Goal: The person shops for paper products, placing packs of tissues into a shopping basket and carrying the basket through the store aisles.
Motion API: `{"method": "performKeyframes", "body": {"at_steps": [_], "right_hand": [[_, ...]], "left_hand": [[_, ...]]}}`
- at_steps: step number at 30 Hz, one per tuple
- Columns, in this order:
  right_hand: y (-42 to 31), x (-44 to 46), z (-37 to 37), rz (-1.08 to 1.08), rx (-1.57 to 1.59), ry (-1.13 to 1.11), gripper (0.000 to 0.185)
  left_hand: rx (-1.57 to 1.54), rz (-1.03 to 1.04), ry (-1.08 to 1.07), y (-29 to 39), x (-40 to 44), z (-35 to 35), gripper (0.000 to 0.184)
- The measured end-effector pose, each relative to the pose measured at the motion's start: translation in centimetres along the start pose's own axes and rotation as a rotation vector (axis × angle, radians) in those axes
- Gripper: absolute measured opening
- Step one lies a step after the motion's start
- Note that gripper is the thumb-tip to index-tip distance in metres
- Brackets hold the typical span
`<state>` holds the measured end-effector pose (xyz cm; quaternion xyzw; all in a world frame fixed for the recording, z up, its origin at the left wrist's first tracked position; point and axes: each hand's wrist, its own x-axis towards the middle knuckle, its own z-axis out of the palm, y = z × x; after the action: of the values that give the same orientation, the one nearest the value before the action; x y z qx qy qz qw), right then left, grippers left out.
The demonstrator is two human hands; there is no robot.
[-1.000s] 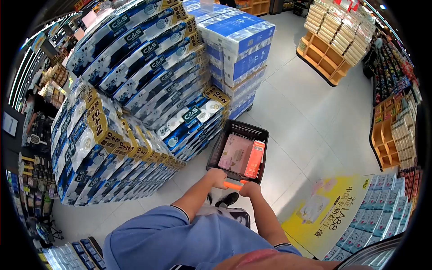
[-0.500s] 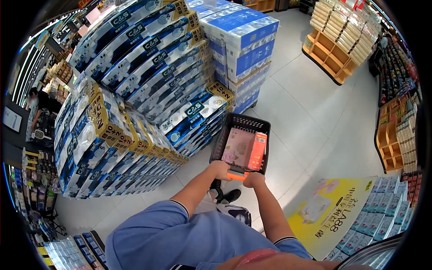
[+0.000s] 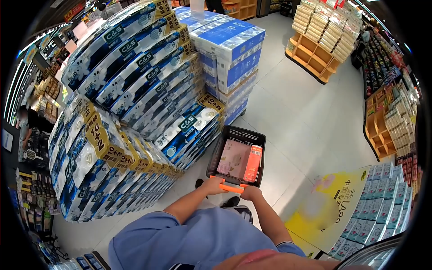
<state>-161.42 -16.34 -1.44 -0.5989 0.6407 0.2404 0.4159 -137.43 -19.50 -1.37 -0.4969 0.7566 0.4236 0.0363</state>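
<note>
A dark basket (image 3: 259, 176) with perforated walls stands in front of my body. Inside it lie a pink box (image 3: 231, 157) and, to the right, an orange-red box (image 3: 253, 164). Across the basket's near side runs an orange handle (image 3: 231, 188). My left hand (image 3: 213, 185) is closed round the handle's left end, and my right hand (image 3: 251, 192) is closed at its right end.
Tall stacks of blue-and-white tissue packs (image 3: 135, 76) rise close on the left, with blue-and-white cartons (image 3: 227, 40) behind. A yellow poster (image 3: 315, 211) stands at the right near teal packs (image 3: 373, 202). Wooden shelves (image 3: 315, 56) stand farther back. A person (image 3: 38, 121) is far left.
The view has shifted, so the stacks and shelves appear displaced. Both hands stay on the orange handle, and the boxes remain in the basket. More of the left foot shows beneath my left arm.
</note>
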Motion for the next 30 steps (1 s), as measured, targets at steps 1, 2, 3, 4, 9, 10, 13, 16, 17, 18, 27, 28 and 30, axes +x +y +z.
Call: {"method": "performKeyframes", "body": {"at_steps": [1,2,3,4,9,10,13,16,17,18,27,28,30], "right_hand": [[0.5,0.2,1.6,-0.034,0.069,0.063,0.05],[0.4,0.3,2.4,-0.071,0.134,0.123,0.052],[0.0,0.2,2.4,-0.014,0.151,0.02,0.068],[0.1,-0.1,3.1,-0.004,0.144,0.014,0.068],[0.2,-2.9,2.6,-0.126,0.713,0.071,0.085],[0.9,-3.1,2.2,0.011,0.629,0.06,0.083],[3.2,-1.3,1.9,0.134,1.124,0.238,0.076],[6.5,2.5,2.9,0.288,1.041,0.379,0.06],[8.0,4.4,3.2,0.268,1.043,0.377,0.06],[9.4,6.6,3.4,0.293,0.983,0.462,0.057],[12.2,22.2,1.5,0.503,0.872,0.515,0.077],[12.4,24.2,1.5,0.546,0.816,0.47,0.078],[10.8,24.9,-0.1,0.65,0.751,0.533,0.072]], "left_hand": [[0.014,0.029,-0.05,-0.2,0.1,-0.9,0.054],[0.011,0.038,-0.05,-0.8,0.3,-1.8,0.054],[0.031,0.098,-0.105,-1.2,0.2,-2.0,0.053],[0.051,0.159,-0.159,-1.7,0.3,-2.3,0.053],[-0.236,0.16,-0.126,-6.7,0.6,-0.3,0.056],[-0.312,0.182,-0.008,-7.4,0.4,0.3,0.055],[-0.394,0.099,0.039,-7.9,0.7,-0.5,0.052],[-0.486,-0.1,0.005,-7.3,2.1,-2.2,0.047],[-0.546,-0.169,0.04,-8.9,3.8,-1.0,0.047],[-0.603,-0.237,0.076,-10.2,5.6,0.0,0.048],[-0.168,-0.697,0.399,-16.8,17.1,0.8,0.075],[-0.132,-0.688,0.405,-17.9,18.7,1.0,0.079],[-0.242,-0.713,0.383,-20.0,21.8,2.3,0.086]]}}
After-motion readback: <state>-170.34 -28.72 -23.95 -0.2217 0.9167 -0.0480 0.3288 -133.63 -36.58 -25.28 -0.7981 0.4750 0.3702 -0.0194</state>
